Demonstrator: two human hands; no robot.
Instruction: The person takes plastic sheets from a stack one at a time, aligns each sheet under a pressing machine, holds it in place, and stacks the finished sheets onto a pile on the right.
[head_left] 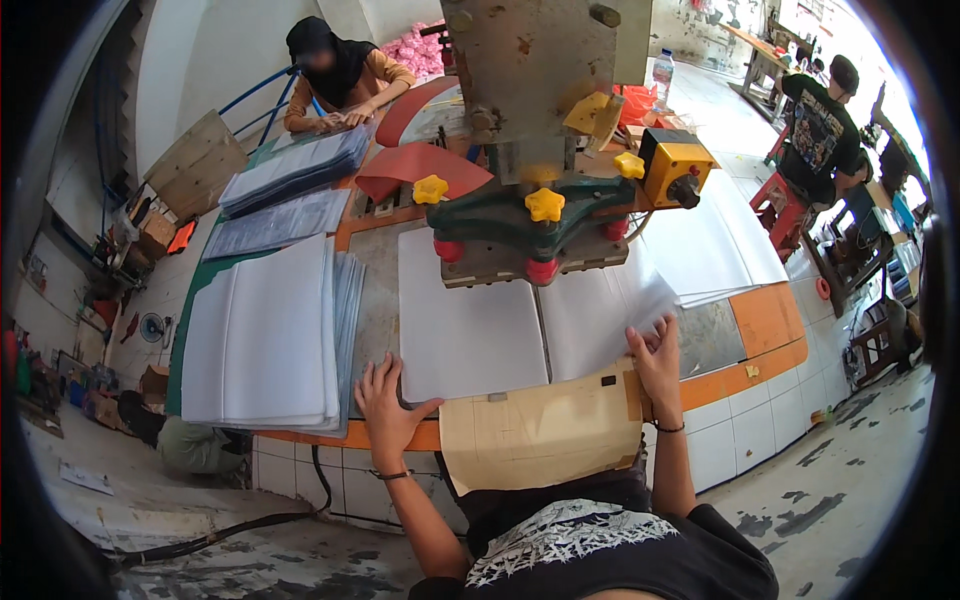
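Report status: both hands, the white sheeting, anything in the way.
Left hand open, at near left corner of white sheeting. Right hand pinching its right edge. Yellow-knobbed press head overhanging its far part.

Smooth white sheet (470,340), glossy at one corner — matt tan card (540,440) over the worktop's (775,325) near edge — scuffed metal press column (530,70), smooth plastic-looking star knob (545,205).

A plain white wall (235,50) bounds the far left. Far right: white tiled floor (715,110), red plastic stool (780,205), bright daylight (875,60). Near right: grey floor with dark worn patches (810,485).
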